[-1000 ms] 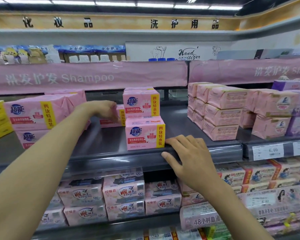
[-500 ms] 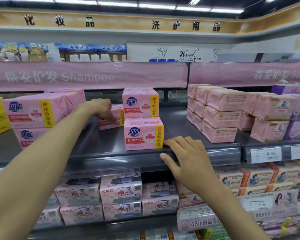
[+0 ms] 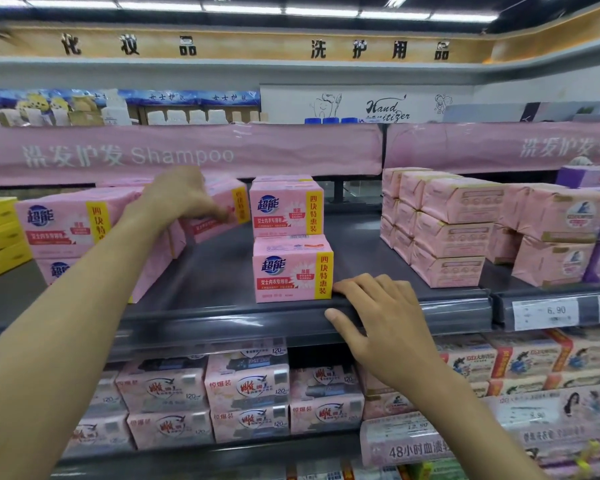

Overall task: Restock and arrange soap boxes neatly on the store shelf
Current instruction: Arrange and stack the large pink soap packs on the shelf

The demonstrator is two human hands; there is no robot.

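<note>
The left hand (image 3: pixel 177 199) is reached deep to the rear left part of the shelf (image 3: pixel 222 323), and a pink soap box (image 3: pixel 222 206) is held by it. The fingers are curled down over the top of this box onto its front face; the thumb is hidden, so how firmly the box is pinched cannot be told. The box is blurred and tilted, with its left end lower. Its long axis runs roughly along the shelf, from left to right, and it lies just below and to the right of the knuckles, between the left stack (image 3: pixel 66 223) and the rear box (image 3: pixel 286 209). The right hand (image 3: pixel 378 317) is laid on the front edge of the shelf, with the fingers straight and a little spread and the thumb below on the rail. Nothing is held by it; its index fingertip is just beside the lower right corner of the front box (image 3: pixel 291 268). The left hand is clearly the nearer one to the held box, and the right hand is well apart from it. It is judged that the box is to be drawn forward toward the front edge, into the bare strip between the left stack and the front box, with its printed face turned to the front.
</note>
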